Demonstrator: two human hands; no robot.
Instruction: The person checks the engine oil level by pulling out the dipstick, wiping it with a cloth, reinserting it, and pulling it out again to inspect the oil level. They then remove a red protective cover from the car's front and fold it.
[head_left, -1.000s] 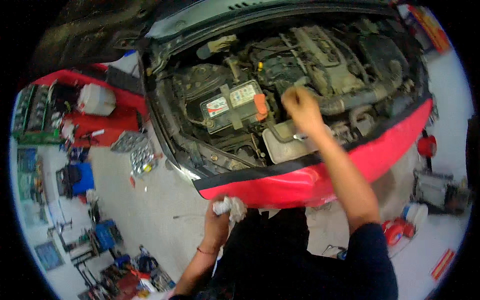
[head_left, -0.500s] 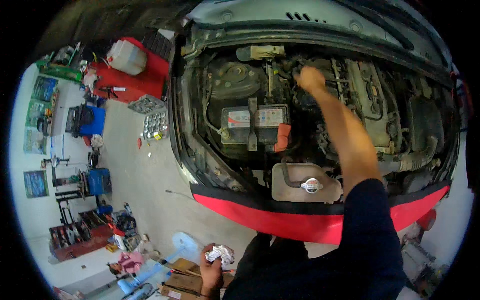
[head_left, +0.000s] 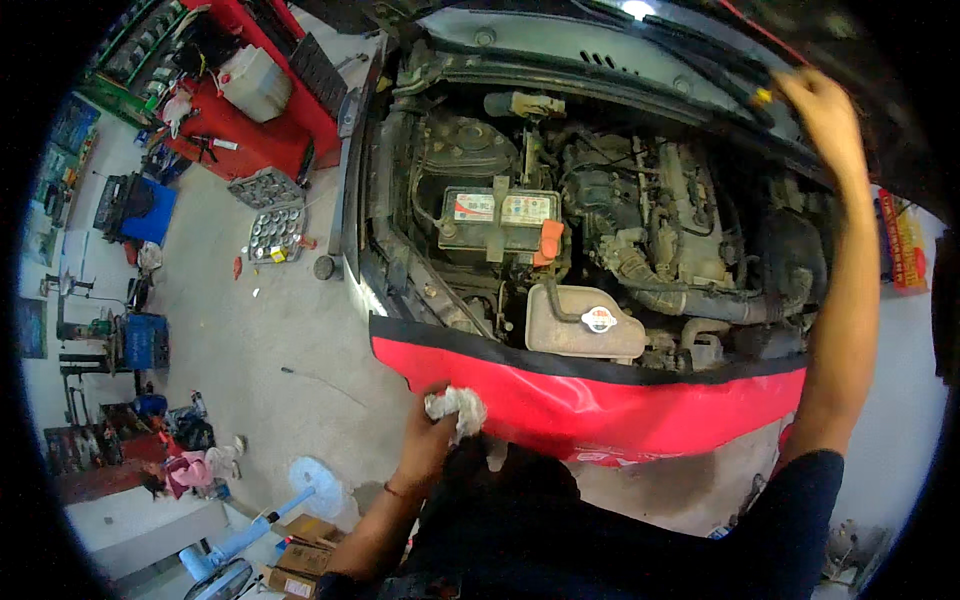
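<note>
My left hand point(head_left: 428, 440) is closed around a crumpled whitish rag point(head_left: 462, 410), held in front of the red fender cover point(head_left: 590, 405). My right arm reaches up along the right side. High at the far right, in front of the raised hood point(head_left: 560, 50), my right hand point(head_left: 822, 110) is closed, with a small yellow piece point(head_left: 763, 97) at its fingertips; its exact kind is unclear. Below lies the open engine bay with the battery point(head_left: 498, 222), the engine point(head_left: 690, 215) and a coolant tank point(head_left: 570, 335) with a silver cap.
To the left, an open socket set point(head_left: 278, 232) lies on the floor near a red cabinet point(head_left: 240, 140) bearing a plastic canister point(head_left: 255, 85). A blue fan point(head_left: 318, 487) and cardboard boxes point(head_left: 300, 555) stand at lower left. A person in pink point(head_left: 190, 472) is farther off.
My right hand has left the engine bay and risen to the far right, by the hood. My left hand has moved up with the rag. The view has shifted.
</note>
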